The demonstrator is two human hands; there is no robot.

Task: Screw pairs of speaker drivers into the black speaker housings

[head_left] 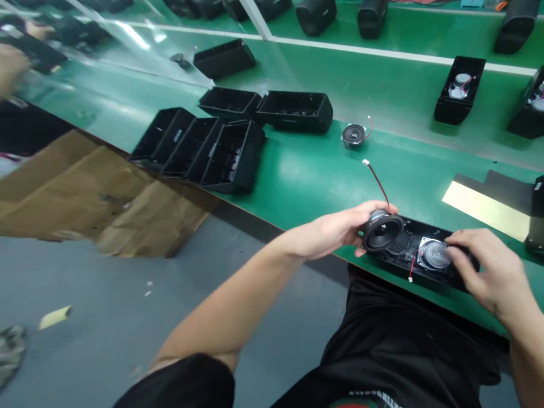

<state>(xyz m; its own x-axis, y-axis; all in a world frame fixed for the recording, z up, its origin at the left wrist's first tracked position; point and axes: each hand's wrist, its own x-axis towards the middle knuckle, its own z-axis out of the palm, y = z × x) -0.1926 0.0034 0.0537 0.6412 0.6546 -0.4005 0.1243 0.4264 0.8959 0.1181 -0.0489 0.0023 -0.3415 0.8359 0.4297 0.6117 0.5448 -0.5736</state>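
Note:
My left hand [346, 229] grips a round black speaker driver [383, 231], tilted above the left end of a long black housing [402, 260] at the table's front edge. A red wire with a white plug rises from that driver. Inside the housing, towards its right, sits a second driver [436, 254], magnet side up, with its red wire hanging over the front side. The fingers of my right hand [488, 269] are bent around this second driver's right side, thumb and fingertips at its rim. A round mesh grille [399, 243] shows between the two drivers.
A loose driver [353, 135] lies on the green table [297, 170] beyond my left hand. Several black housings [236, 156] stand at the left; another [460, 90] holds drivers at the right. Yellow-backed sheets [487, 209] lie nearby. A person's hand [12, 68] shows at far left.

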